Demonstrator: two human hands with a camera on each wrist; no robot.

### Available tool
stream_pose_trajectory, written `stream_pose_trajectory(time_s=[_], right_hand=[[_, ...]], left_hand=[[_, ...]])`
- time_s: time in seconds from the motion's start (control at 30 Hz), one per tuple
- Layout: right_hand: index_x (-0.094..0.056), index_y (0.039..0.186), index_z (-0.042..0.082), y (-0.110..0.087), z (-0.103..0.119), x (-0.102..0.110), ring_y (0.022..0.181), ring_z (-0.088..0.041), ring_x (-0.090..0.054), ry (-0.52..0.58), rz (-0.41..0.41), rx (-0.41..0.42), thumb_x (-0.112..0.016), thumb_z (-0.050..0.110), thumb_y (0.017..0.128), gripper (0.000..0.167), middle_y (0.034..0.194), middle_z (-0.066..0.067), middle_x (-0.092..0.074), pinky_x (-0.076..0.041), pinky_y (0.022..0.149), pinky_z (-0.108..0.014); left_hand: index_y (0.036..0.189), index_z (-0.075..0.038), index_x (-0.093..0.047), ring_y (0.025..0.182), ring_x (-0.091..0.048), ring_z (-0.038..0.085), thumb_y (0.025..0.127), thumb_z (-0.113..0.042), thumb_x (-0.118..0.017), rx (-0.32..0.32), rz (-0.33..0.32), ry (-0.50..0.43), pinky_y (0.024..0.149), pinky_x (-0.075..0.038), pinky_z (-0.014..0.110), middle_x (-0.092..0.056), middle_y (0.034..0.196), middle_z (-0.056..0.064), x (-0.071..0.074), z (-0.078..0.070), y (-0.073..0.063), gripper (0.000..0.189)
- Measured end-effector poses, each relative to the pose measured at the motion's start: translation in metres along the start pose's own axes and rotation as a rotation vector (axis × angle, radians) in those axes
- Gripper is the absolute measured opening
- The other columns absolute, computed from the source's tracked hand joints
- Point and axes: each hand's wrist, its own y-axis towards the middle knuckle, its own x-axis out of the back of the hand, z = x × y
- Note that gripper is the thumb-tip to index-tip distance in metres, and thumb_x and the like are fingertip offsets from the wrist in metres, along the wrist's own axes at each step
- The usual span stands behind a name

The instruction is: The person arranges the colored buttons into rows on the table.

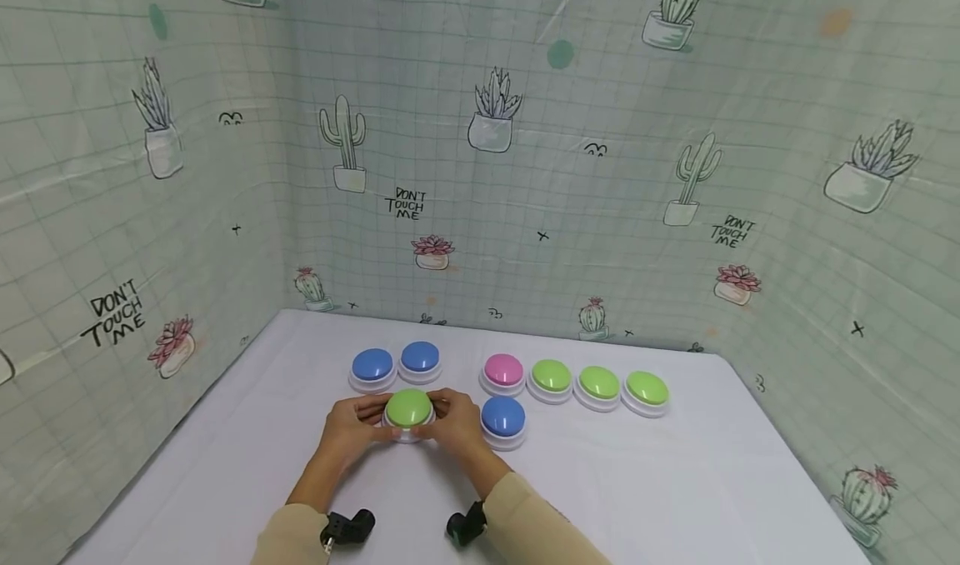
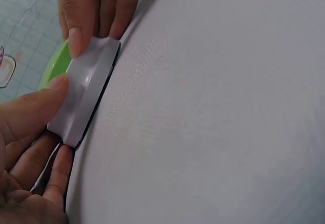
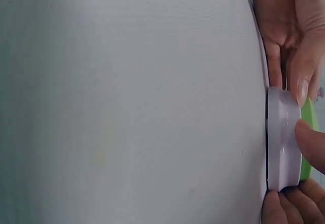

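Note:
Both hands hold a round green push button (image 1: 408,408) on a white base, one from each side. My left hand (image 1: 351,432) grips its left side, the thumb at the front and the other fingers round the back. Across from it, my right hand (image 1: 459,425) grips the right side in the same way. In the left wrist view the white base (image 2: 87,89) stands right at the tabletop, with both thumbs pressed on its near wall. The right wrist view shows the base (image 3: 283,140) between the fingers of both hands, green dome facing away.
Two blue buttons (image 1: 372,365) sit behind the left hand. A pink button (image 1: 503,370) and three green buttons (image 1: 599,382) form a row at the back right. Another blue button (image 1: 503,416) stands just right of my right hand. A patterned cloth wall (image 1: 465,215) borders the white table (image 1: 637,482).

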Motion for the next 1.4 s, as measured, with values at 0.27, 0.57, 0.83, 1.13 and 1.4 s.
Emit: stream_pose_trajectory(time_s=[0.27,0.57,0.83,1.13,1.4], right_hand=[[-0.071,0.125,-0.001,-0.003,0.002,0.0,0.124,-0.033,-0.068,-0.01,0.004,-0.013,-0.091,-0.003,0.077,0.052,0.125,-0.019,-0.074,-0.053,0.109,-0.047],[-0.07,0.124,-0.003,-0.011,-0.001,0.006,0.123,-0.034,-0.068,-0.006,0.008,-0.012,-0.09,-0.003,0.077,0.051,0.125,-0.02,-0.074,-0.054,0.108,-0.046],[-0.07,0.125,-0.002,-0.02,0.001,0.006,0.124,-0.033,-0.068,0.006,0.014,-0.025,-0.09,-0.002,0.078,0.051,0.125,-0.018,-0.074,-0.054,0.108,-0.045],[-0.07,0.125,-0.005,-0.025,-0.001,0.008,0.124,-0.034,-0.068,0.037,0.002,-0.022,-0.089,-0.007,0.077,0.053,0.125,-0.02,-0.073,-0.055,0.107,-0.044],[-0.07,0.125,-0.005,-0.036,-0.007,0.01,0.123,-0.035,-0.068,0.046,-0.002,-0.023,-0.089,-0.008,0.076,0.053,0.126,-0.021,-0.073,-0.056,0.106,-0.044]], left_hand=[[0.128,0.008,-0.07,0.127,-0.065,0.04,0.072,0.011,-0.09,0.022,0.005,-0.025,0.1,-0.058,0.034,-0.069,0.131,0.025,0.003,-0.002,-0.004,0.059],[0.123,0.008,-0.073,0.123,-0.067,0.039,0.071,0.009,-0.092,0.002,0.01,-0.006,0.095,-0.06,0.031,-0.072,0.125,0.024,0.001,0.0,-0.006,0.057],[0.119,0.006,-0.075,0.115,-0.072,0.034,0.068,0.007,-0.094,0.008,0.049,0.011,0.09,-0.063,0.031,-0.075,0.12,0.022,0.009,0.004,-0.006,0.054],[0.118,0.01,-0.074,0.109,-0.075,0.034,0.068,0.013,-0.092,-0.003,0.096,-0.02,0.085,-0.064,0.028,-0.075,0.117,0.024,0.011,0.003,-0.005,0.053],[0.118,0.011,-0.074,0.107,-0.075,0.031,0.068,0.014,-0.091,0.018,0.112,-0.05,0.084,-0.064,0.027,-0.075,0.116,0.025,0.007,0.004,-0.017,0.053]])
